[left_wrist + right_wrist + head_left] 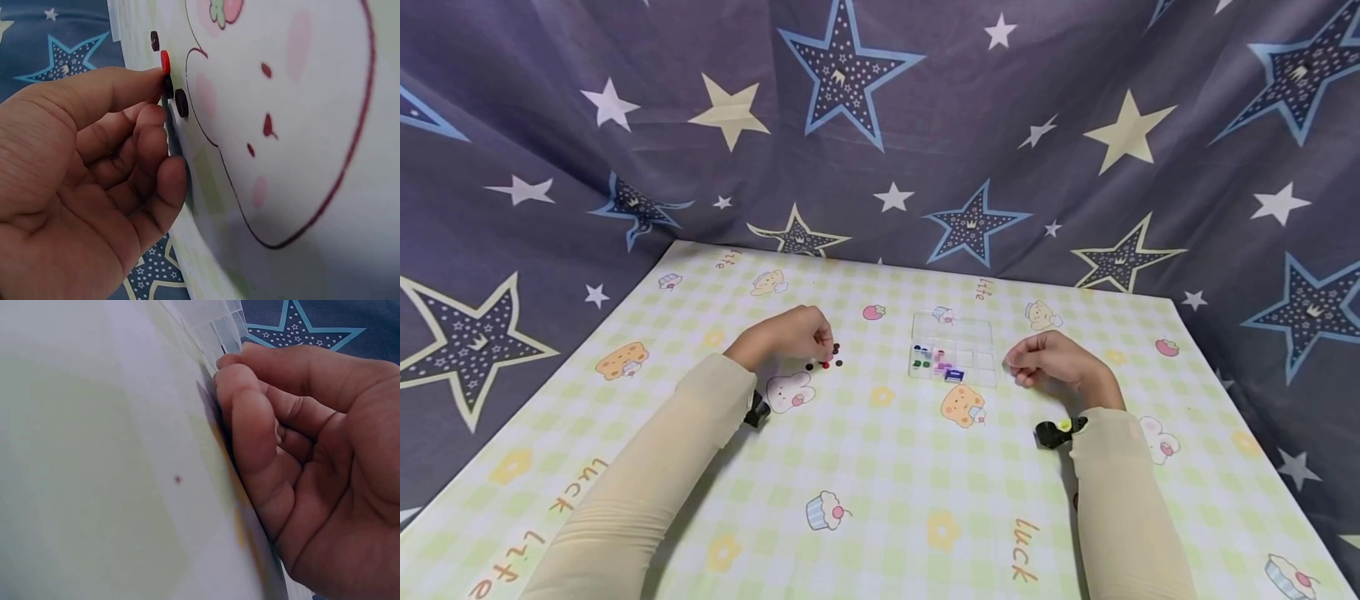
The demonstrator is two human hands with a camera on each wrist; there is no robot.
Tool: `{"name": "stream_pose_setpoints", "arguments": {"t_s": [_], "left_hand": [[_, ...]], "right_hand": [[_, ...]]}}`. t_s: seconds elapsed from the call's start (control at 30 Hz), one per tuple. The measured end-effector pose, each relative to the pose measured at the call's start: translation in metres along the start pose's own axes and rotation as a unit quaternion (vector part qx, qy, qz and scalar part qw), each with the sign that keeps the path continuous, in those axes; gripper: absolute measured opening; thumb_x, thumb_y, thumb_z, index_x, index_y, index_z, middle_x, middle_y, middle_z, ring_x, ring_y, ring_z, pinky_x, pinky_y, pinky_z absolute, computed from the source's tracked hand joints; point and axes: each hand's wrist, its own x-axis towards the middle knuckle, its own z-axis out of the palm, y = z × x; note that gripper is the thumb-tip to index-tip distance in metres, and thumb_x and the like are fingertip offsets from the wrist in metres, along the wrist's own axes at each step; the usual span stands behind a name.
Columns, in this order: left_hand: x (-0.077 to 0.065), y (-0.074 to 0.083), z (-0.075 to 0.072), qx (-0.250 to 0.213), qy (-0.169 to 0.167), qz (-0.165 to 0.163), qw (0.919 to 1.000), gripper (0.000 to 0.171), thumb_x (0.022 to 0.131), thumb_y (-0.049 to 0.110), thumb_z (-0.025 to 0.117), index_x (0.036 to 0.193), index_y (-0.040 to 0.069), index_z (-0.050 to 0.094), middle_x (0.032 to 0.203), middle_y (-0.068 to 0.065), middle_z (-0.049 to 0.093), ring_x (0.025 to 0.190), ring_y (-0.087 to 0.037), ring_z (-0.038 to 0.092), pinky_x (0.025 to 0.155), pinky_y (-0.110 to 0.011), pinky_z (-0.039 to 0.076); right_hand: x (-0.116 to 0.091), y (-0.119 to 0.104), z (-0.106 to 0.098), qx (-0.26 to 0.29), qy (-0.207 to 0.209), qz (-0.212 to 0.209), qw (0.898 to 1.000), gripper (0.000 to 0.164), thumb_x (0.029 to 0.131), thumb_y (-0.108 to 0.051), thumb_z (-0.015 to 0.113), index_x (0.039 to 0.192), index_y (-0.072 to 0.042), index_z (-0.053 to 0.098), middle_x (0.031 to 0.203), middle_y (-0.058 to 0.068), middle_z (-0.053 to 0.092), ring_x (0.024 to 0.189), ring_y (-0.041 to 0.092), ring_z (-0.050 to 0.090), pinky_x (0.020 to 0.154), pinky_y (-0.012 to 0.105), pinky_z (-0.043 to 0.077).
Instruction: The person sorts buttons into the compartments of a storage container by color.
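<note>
My left hand reaches down over a few small round buttons at the left, thumb and index close together. Its thumb tip is right at a red button, the index tip hidden behind it; I cannot tell if they pinch it. Dark brown buttons lie on the cloth around that spot. A clear compartment box stands at the centre with its transparent lid raised toward the back. Beside the box's right edge, my right hand rests with loosely curled fingers and nothing visible in them.
Small blue pieces, green pieces and pink pieces sit in the left compartments of the box. A checkered cloth with cartoon prints covers the table. Behind it hangs a dark star-patterned curtain.
</note>
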Motion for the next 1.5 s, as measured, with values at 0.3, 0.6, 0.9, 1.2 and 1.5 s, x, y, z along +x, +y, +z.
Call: {"name": "stream_pose_setpoints", "arguments": {"t_s": [0.3,0.6,0.9,1.2,1.5], "left_hand": [[-0.001,0.003,-0.002,-0.009,-0.007,-0.009,0.9999,0.008,0.089,0.004,0.069,0.089,0.008,0.076,0.081,0.001,0.072,0.066,-0.012,0.051,0.065,-0.029,0.044],[0.002,0.001,-0.003,0.004,-0.017,-0.005,0.9998,0.007,0.087,0.005,0.07,0.087,0.009,0.076,0.079,0.0,0.07,0.065,-0.013,0.049,0.066,-0.03,0.043],[0.007,0.007,-0.003,-0.019,-0.002,0.022,0.9996,0.008,0.09,0.004,0.069,0.086,0.009,0.073,0.077,-0.002,0.069,0.062,-0.014,0.05,0.065,-0.03,0.044],[0.024,0.022,0.006,-0.046,0.042,0.052,0.9967,0.005,0.092,0.004,0.068,0.089,0.005,0.072,0.077,-0.002,0.068,0.06,-0.013,0.05,0.063,-0.03,0.043],[0.048,0.04,0.015,-0.041,0.073,0.078,0.9934,0.006,0.091,0.006,0.068,0.088,0.009,0.073,0.079,0.0,0.068,0.067,-0.015,0.054,0.066,-0.03,0.045]], "right_hand": [[-0.001,0.0,-0.001,-0.002,0.003,0.0,1.0,0.027,0.104,-0.009,0.059,0.114,0.014,0.066,0.086,0.012,0.071,0.068,0.015,0.066,0.066,0.03,0.058],[-0.001,-0.001,-0.002,-0.001,0.005,0.001,1.0,0.026,0.103,-0.009,0.059,0.114,0.014,0.066,0.086,0.012,0.07,0.067,0.015,0.065,0.065,0.029,0.058],[-0.001,-0.002,-0.002,0.001,0.006,-0.001,1.0,0.025,0.104,-0.008,0.058,0.113,0.014,0.066,0.085,0.012,0.07,0.067,0.014,0.065,0.066,0.029,0.058],[-0.001,0.002,0.0,-0.003,-0.006,-0.016,1.0,0.026,0.104,-0.007,0.057,0.114,0.015,0.066,0.086,0.012,0.07,0.069,0.015,0.066,0.067,0.03,0.058],[0.0,0.001,0.001,-0.007,-0.005,-0.019,1.0,0.026,0.104,-0.007,0.056,0.114,0.015,0.066,0.086,0.013,0.07,0.069,0.015,0.065,0.067,0.03,0.058]]}}
